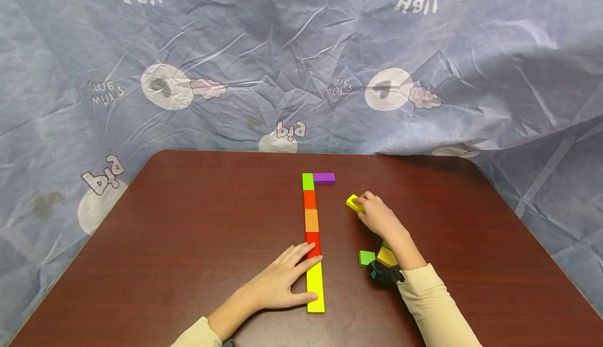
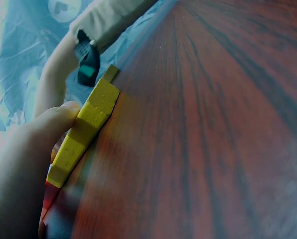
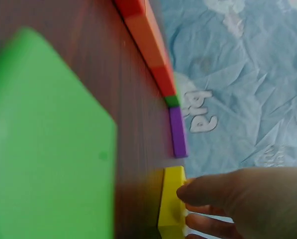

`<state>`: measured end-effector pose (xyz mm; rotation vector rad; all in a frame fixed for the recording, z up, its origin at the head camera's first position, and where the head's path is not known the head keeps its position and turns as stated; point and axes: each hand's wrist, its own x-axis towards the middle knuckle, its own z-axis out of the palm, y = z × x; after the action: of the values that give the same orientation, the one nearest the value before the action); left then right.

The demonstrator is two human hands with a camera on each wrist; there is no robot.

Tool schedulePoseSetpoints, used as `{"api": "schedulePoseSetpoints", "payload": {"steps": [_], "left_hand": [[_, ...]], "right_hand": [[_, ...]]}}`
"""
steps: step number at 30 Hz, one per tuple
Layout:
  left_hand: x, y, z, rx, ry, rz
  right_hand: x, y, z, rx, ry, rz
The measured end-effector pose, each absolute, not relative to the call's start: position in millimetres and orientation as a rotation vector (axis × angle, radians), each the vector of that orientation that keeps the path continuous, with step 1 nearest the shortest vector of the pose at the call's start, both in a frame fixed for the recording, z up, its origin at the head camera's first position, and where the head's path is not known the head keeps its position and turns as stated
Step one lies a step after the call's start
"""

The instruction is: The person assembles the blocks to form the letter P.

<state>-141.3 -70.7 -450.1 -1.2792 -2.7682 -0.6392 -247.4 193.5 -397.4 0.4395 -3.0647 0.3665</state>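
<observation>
A line of flat coloured blocks runs down the brown table (image 1: 188, 221): green (image 1: 308, 181), red-orange (image 1: 309, 199), orange (image 1: 311, 220), red (image 1: 313, 242) and a long yellow block (image 1: 315, 287) (image 2: 83, 130). A purple block (image 1: 324, 178) (image 3: 177, 132) lies at a right angle beside the green one. My left hand (image 1: 278, 281) lies flat with straight fingers against the red and yellow blocks. My right hand (image 1: 372, 212) (image 3: 238, 199) pinches a small yellow block (image 1: 354, 203) (image 3: 171, 201) on the table, right of the line.
Near my right wrist lie a green block (image 1: 366, 258) (image 3: 49, 144) and a yellow-orange block (image 1: 387, 257), beside a black wrist camera (image 1: 383, 273). A crumpled blue printed cloth (image 1: 301, 64) hangs behind the table. The table's left half is bare wood.
</observation>
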Motion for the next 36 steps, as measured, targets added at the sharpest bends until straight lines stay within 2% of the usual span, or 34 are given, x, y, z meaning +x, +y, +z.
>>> {"api": "schedulePoseSetpoints", "payload": {"steps": [13, 19, 36], "left_hand": [[-141, -71, -453, -1.278, -2.786, -0.658], [-142, -71, -455, -1.284, -2.78, -0.651], [-142, -71, -451, -1.278, -2.793, -0.66]], "right_hand": [[-297, 185, -413, 0.329, -2.841, 0.474], [-302, 178, -416, 0.255, -2.846, 0.521], [-308, 172, -419, 0.255, -2.816, 0.537]]}}
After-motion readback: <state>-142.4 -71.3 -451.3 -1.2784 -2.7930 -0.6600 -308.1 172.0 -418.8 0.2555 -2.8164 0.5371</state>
